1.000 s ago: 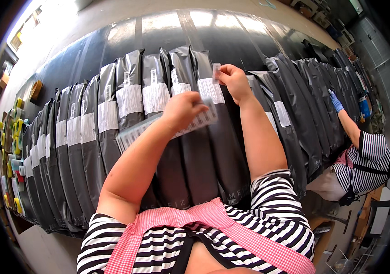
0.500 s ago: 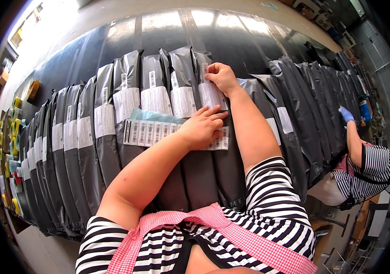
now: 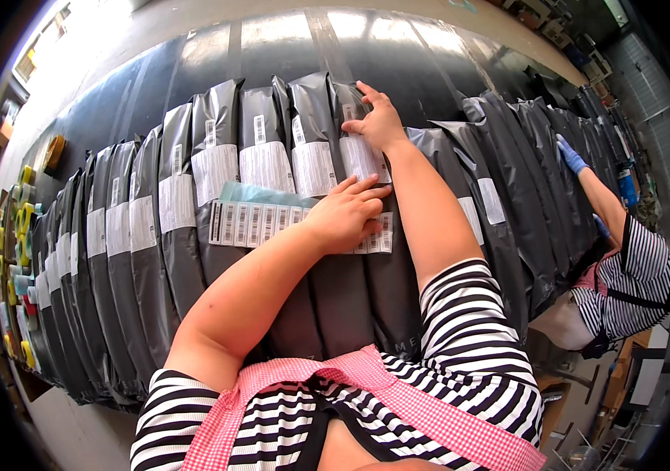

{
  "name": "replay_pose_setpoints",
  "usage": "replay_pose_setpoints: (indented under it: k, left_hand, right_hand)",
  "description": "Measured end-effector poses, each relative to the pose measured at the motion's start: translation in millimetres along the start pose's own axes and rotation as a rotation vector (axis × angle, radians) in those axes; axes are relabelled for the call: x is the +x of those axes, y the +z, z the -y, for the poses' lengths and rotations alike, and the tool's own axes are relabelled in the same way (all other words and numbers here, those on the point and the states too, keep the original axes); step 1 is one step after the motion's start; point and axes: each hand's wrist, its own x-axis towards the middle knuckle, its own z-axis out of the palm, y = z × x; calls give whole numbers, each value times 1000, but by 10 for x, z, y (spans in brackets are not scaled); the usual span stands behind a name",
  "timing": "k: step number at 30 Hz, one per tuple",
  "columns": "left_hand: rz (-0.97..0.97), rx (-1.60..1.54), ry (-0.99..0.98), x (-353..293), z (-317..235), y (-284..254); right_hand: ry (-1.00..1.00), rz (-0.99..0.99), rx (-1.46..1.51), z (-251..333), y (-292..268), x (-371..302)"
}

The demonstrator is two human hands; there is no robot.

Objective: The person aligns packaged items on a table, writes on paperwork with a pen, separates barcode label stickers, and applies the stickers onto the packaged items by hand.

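My right hand (image 3: 382,122) is over the upper end of a grey plastic mailer bag (image 3: 343,96), thumb and forefinger apart, nothing between them. By its thumb a small barcode sticker (image 3: 348,112) lies on the bag, above a larger white label (image 3: 360,157). My left hand (image 3: 344,216) lies across a sheet of barcode stickers (image 3: 260,225), fingers stretched toward the right and resting on the sheet and the bags. The sheet's middle is hidden under this hand. A pale blue backing strip (image 3: 264,195) shows along its upper edge.
More grey bags (image 3: 146,259) stand in an overlapping row on both sides, several with white labels and barcode stickers. A dark tabletop (image 3: 288,47) stretches behind them. Tape rolls (image 3: 25,224) fill the left side. At right a co-worker's blue-gloved hand (image 3: 572,155) touches other bags.
My right hand's pinch at the barcode sticker has opened, its forefinger now stretched upward. My left hand stays on the sheet. The co-worker's gloved hand has moved up and left along the bags.
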Motion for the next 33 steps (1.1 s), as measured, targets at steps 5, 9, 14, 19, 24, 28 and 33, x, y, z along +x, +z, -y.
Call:
replay_pose_setpoints:
  k: [5, 9, 14, 19, 24, 28, 33]
  left_hand:
    - [2, -25, -13, 15, -15, 31]
    - [-42, 26, 45, 39, -37, 48]
    - [-263, -132, -34, -170, -29, -157]
    - [-285, -85, -221, -518, -438, -712]
    - [-173, -153, -344, -781, -810, -854]
    - [66, -223, -470, -1346, -890, -1078]
    - [39, -507, -595, -2269, -805, -1463]
  right_hand:
    - [209, -60, -158, -236, 190, 308]
    - [278, 33, -98, -363, 70, 292]
    - [208, 40, 425, 379, -470, -355]
    - [250, 412, 777, 1251, -835, -1711]
    - [259, 116, 583, 1514, -822, -2163]
    - [226, -7, 582, 1645, -1003, -2428]
    - [227, -52, 661, 1887, -1174, -2609]
